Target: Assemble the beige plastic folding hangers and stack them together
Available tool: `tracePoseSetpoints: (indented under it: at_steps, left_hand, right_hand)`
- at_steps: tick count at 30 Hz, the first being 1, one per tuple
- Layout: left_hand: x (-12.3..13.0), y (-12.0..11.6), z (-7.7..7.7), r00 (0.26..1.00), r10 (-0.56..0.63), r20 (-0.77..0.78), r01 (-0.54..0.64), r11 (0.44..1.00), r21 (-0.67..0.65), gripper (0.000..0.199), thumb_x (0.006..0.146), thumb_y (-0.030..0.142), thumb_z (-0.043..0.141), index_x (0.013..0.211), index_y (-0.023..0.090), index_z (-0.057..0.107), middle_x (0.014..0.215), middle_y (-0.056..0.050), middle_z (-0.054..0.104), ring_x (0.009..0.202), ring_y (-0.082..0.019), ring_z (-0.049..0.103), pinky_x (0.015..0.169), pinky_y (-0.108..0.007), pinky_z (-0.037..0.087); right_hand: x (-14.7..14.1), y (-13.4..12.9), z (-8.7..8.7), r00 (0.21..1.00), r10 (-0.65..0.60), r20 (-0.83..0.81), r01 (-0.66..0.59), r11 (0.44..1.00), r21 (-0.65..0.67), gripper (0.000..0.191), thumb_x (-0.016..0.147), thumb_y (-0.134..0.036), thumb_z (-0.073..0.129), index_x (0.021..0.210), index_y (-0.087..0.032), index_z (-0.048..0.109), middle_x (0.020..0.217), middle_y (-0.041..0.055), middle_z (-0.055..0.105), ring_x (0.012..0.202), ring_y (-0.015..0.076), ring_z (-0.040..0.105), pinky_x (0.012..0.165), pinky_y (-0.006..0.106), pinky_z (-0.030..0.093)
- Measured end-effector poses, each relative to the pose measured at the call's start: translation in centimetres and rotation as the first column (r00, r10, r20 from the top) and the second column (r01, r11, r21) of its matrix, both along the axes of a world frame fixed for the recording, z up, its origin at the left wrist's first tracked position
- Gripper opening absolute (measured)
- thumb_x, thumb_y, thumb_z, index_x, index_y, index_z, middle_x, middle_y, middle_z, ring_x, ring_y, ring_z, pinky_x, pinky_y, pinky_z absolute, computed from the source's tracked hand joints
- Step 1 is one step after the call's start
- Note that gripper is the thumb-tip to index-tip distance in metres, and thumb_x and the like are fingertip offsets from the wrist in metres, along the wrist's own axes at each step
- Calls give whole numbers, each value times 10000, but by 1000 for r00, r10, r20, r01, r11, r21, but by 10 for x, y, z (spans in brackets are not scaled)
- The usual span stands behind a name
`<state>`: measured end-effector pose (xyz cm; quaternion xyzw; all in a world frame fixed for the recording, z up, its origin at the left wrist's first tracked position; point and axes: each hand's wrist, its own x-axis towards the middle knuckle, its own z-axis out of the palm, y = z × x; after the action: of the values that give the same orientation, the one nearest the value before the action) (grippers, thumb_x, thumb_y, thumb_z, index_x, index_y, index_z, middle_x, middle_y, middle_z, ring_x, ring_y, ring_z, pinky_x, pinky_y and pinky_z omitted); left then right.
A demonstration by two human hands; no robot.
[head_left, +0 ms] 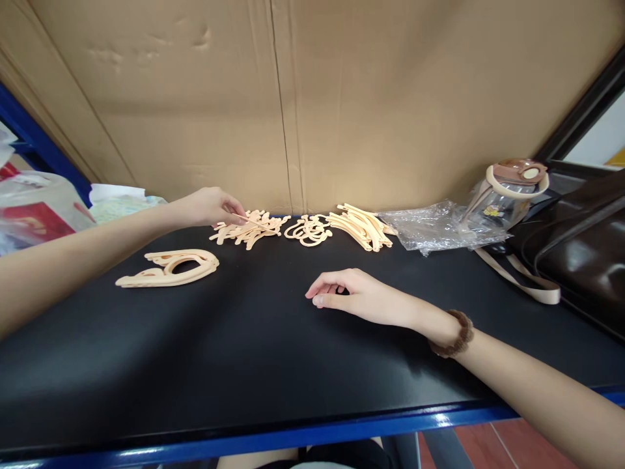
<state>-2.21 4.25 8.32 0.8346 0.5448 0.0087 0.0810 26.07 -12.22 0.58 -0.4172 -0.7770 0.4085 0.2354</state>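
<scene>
My left hand (211, 207) reaches to the back of the table, its fingertips pinched on a thin beige plastic hanger piece (261, 225) above a pile of small beige hanger pieces (254, 240). Loosely curled, my right hand (354, 296) rests on the black tabletop with thumb and fingers apart and nothing visible in it. Beside the pile lie beige curved hooks (308, 231), then a stack of long beige hanger arms (362, 228). A folded beige hanger (168, 277) lies nearer to me, below my left forearm.
A cardboard wall (390, 98) stands behind the black table (234, 365). On the right are a crumpled clear plastic bag (424, 225), a clear bottle with a brown lid (508, 195) and a dark brown bag (586, 247). Plastic packaging (43, 202) sits at far left.
</scene>
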Motion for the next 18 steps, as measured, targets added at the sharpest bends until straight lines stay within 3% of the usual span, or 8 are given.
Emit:
tracePoseSetpoints:
  at_steps: [4, 8, 14, 18]
  left_hand:
    - [10, -20, 8, 998, -20, 62, 20, 1000, -9, 450, 784, 536, 573, 1000, 164, 702, 690, 26, 637, 636, -112, 489, 590, -221, 380]
    - [32, -44, 8, 990, -7, 143, 14, 999, -48, 406, 733, 558, 619, 903, 215, 754, 604, 28, 585, 533, -101, 425, 517, -238, 321]
    - [61, -70, -22, 973, -119, 199, 173, 944, -282, 376, 749, 590, 579, 821, 268, 759, 594, 20, 590, 536, -123, 476, 478, -238, 308]
    - [72, -76, -35, 964, -171, 205, 222, 939, -262, 360, 767, 535, 598, 925, 245, 738, 707, 19, 680, 592, -129, 567, 545, -225, 394]
  right_hand:
    - [0, 0, 1, 1000, 9, -7, -9, 1000, 5, 200, 888, -319, 559, 983, -184, 672, 896, 24, 679, 827, 142, 606, 775, 268, 466]
    - [-1, 0, 0, 1000, 4, -17, -4, 1000, 9, 190, 883, -301, 564, 1008, -191, 656, 861, 16, 670, 815, 141, 607, 773, 269, 465]
    - [3, 9, -6, 979, -156, -129, 168, 982, 89, 180, 887, -288, 533, 961, -163, 639, 773, 21, 659, 709, 132, 605, 696, 269, 470]
    - [12, 19, -8, 954, -299, -18, 292, 918, 266, 168, 884, -292, 529, 897, -180, 653, 838, 20, 652, 706, 125, 573, 680, 275, 445]
